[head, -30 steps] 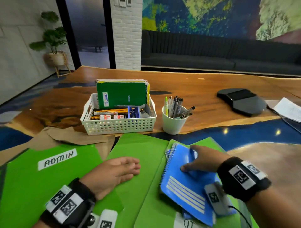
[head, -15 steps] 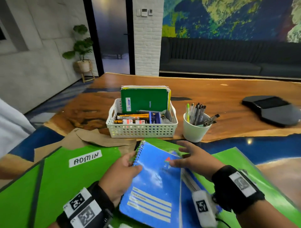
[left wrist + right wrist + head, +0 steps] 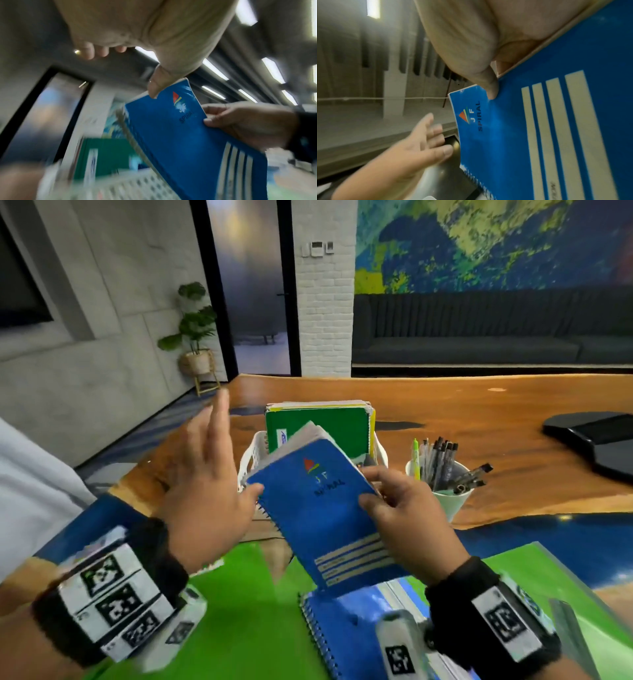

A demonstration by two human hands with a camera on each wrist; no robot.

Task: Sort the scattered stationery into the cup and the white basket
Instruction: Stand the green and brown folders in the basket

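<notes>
My left hand [image 3: 202, 491] had come up off the green folder [image 3: 246, 611], where it lay flat a second before, and its fingers stood straight and spread. Only the thumb tip touched the wire-bound edge of the blue notebook [image 3: 322, 508], steadying it and gripping nothing.

The notebook itself had risen from the pile. Half a second earlier it was only tipped up on the folders; now it was clear of them, tilted, its top corner leaning toward the white basket [image 3: 255, 455] just behind. A green notebook [image 3: 318, 426] already stood upright in that basket. A second blue notebook [image 3: 339, 631] lay below on the folder, so I judged there was more to sort after this one.

My right hand [image 3: 407, 515] carried the weight: thumb on the front cover, fingers curled behind the open edge, pinching it firmly.

Further right, the cup [image 3: 448, 501] stood full of pens and was not wanted for this item.

I reckoned the lift was done and the next move was to stand the notebook in front of the green one.
</notes>
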